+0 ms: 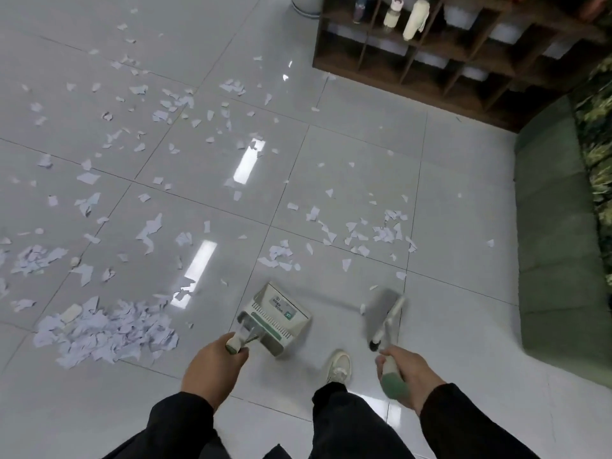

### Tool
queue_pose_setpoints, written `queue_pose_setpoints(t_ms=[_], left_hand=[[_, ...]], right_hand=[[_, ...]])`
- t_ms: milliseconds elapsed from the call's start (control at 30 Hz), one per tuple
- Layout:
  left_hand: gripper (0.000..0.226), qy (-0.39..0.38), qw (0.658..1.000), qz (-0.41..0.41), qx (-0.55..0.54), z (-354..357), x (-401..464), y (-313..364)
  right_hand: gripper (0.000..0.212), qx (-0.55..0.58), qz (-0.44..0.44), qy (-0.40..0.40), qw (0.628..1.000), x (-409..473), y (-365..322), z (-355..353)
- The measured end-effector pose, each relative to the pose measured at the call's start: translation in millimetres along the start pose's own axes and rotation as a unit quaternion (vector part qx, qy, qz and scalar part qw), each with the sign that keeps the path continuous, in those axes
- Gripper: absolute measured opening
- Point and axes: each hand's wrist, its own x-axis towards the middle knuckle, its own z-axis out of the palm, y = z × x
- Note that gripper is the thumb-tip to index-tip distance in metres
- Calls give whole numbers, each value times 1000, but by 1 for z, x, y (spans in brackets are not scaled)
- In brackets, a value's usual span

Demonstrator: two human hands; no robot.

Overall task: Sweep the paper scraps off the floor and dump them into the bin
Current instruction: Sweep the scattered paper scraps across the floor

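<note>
A: From the head camera, where are the pale lilac torn paper scraps (pixel 109 329)?

B: Strewn over the glossy grey tiled floor (pixel 457 207), thickest in a heap just left of the cream-and-green plastic dustpan (pixel 276 318).

A: And each grip?

B: Left hand (pixel 212 362) wraps the dustpan's handle; right hand (pixel 409 372) wraps the blurred grey-bristled broom (pixel 384 313).

A: Handling?

B: Feather-light, I'd judge, and skittish on slick tile; herd them gently, holding both handles.

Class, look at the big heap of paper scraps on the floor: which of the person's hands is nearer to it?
Left. The left hand, holding the dustpan, is just right of the heap. The right hand, holding the broom, is farther right, beyond the dustpan.
</note>
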Motion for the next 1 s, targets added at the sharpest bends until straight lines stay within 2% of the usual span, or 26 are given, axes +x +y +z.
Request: queue_pose_setpoints(t_ms=[33, 100, 233, 300, 500, 733, 800, 833, 900, 933, 1000], left_hand=[[20, 8, 1000, -10, 0, -5, -6, -5], [21, 50, 998, -38, -14, 39, -5, 22], [8, 53, 997, -57, -21, 60, -11, 43], [8, 70, 992, -100, -38, 75, -21, 48], [10, 77, 982, -150, -79, 94, -38, 52], [16, 112, 978, -149, -91, 122, -56, 76], [19, 123, 981, -130, -81, 142, -73, 97], [19, 127, 980, -134, -70, 138, -71, 92], [19, 129, 984, -110, -61, 168, -89, 108], [19, 140, 982, -112, -57, 165, -88, 107], [17, 139, 984, -102, -52, 193, -105, 121]], right_hand=[[12, -15, -3, -1, 1000, 4, 8, 21], [12, -55, 3, -48, 997, 32, -17, 24], [13, -113, -2, -98, 989, 40, -34, 60], [13, -162, 2, -138, 977, 42, -52, 70], [3, -213, -15, -191, 958, 39, -108, 60], [14, -220, -9, -208, 953, 36, -135, -20], [15, -185, -22, -206, 961, 26, -141, -67], [15, -174, -12, -208, 962, 29, -139, -69], [15, -127, -32, -196, 972, 22, -144, -126], [14, -118, -31, -198, 973, 24, -145, -129], [11, -90, -47, -167, 981, 20, -150, -185]])
